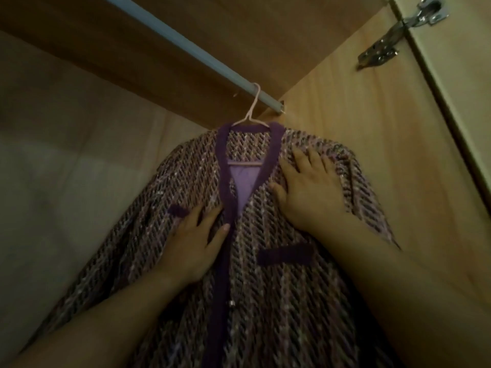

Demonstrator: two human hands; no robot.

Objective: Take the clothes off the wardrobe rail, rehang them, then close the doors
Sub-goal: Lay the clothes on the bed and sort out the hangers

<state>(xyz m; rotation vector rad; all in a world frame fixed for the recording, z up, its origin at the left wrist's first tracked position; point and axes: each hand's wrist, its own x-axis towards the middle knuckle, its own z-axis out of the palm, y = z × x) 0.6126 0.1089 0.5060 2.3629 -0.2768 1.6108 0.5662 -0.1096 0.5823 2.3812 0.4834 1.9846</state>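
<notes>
Jacket (265, 301) beneath left hand (194, 243), low, and right hand (308, 189), higher; both flat

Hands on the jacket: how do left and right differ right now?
The left hand lies lower on the jacket, with its thumb at the dark front edge. The right hand lies higher, near the shoulder. The right hand's fingers are spread wide, while the left hand's lie closer together. Both rest flat on the fabric and grip nothing. The jacket hangs on a hanger on the rail.
</notes>
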